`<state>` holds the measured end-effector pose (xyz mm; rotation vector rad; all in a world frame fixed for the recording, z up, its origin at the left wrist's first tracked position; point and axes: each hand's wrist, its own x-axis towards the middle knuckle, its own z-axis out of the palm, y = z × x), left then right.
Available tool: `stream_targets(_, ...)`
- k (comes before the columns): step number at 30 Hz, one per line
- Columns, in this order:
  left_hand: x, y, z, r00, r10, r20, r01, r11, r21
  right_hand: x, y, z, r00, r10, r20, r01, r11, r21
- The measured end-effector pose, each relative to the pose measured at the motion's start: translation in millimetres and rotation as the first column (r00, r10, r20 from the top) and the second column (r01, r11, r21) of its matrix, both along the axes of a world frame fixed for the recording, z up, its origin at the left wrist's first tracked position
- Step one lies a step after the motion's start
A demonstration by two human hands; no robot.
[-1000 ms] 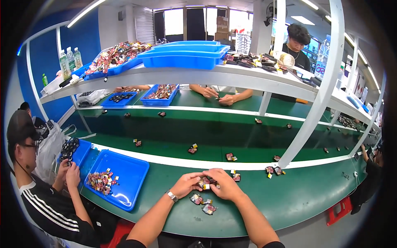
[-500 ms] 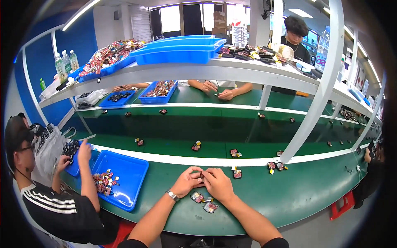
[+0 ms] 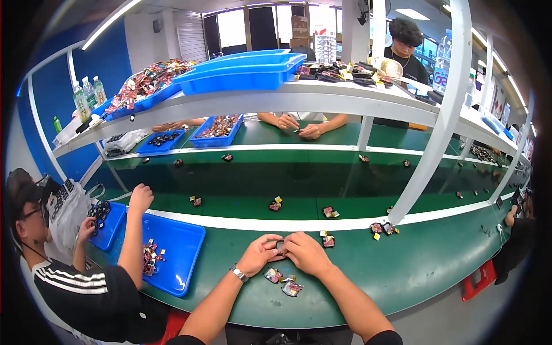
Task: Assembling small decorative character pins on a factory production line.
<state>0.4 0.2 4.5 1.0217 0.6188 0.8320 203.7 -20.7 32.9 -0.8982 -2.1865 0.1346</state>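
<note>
From the head view, my left hand (image 3: 260, 253) and my right hand (image 3: 306, 253) meet over the green worktable (image 3: 402, 276), fingertips pinched together on a small dark piece (image 3: 280, 249) held between them; the piece is mostly hidden by my fingers, so I cannot tell its exact shape. A wristwatch (image 3: 239, 273) sits on my left wrist. Just below my hands, on the table, lie two small finished parts, one (image 3: 272, 275) near my left wrist and another (image 3: 291, 287) just beside it, closer to my right forearm. Another little part (image 3: 328, 240) rests just right of my right hand, near the white rail (image 3: 230, 223) that edges the conveyor belt (image 3: 241, 198). More parts ride the belt, among them one (image 3: 275, 204) straight ahead of me. To my left a blue tray (image 3: 178, 253) holds a scatter of small pieces, and a neighbour in a dark shirt with white stripes (image 3: 86, 287) reaches an arm up over it. Across the belt, another person's hands (image 3: 299, 126) work under the white shelf (image 3: 287, 100).
</note>
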Motion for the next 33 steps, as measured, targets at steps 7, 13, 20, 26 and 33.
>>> stream_targets(7, 0.7, -1.4, 2.0, 1.0, -0.021, 0.015, 0.021, 1.0, 0.016, -1.7, -3.6, 3.5, 0.998, -0.055, -0.023, 0.053, 0.995, -0.087)
stream_targets(13, -0.3, -1.2, 3.4, 0.998, -0.063, 0.005, 0.062, 0.991, 0.121, -4.0, -2.2, -4.1, 0.987, -0.065, -0.144, 0.047, 0.991, -0.129)
stream_targets(20, 1.3, -2.7, 4.0, 0.998, -0.045, -0.04, 0.048, 0.996, 0.071, -1.5, -3.9, -1.8, 0.988, -0.034, -0.152, 0.001, 0.977, -0.215)
stream_targets(26, 1.9, -3.1, -0.5, 0.997, 0.003, -0.075, 0.004, 0.995, 0.095, -0.7, -5.6, -1.5, 0.985, 0.027, -0.173, -0.067, 0.971, -0.23)
stream_targets(33, 2.5, -2.3, -4.9, 0.999, -0.003, -0.047, 0.007, 0.995, 0.095, -6.8, -9.4, -6.5, 0.968, -0.145, -0.204, 0.103, 0.974, -0.204)
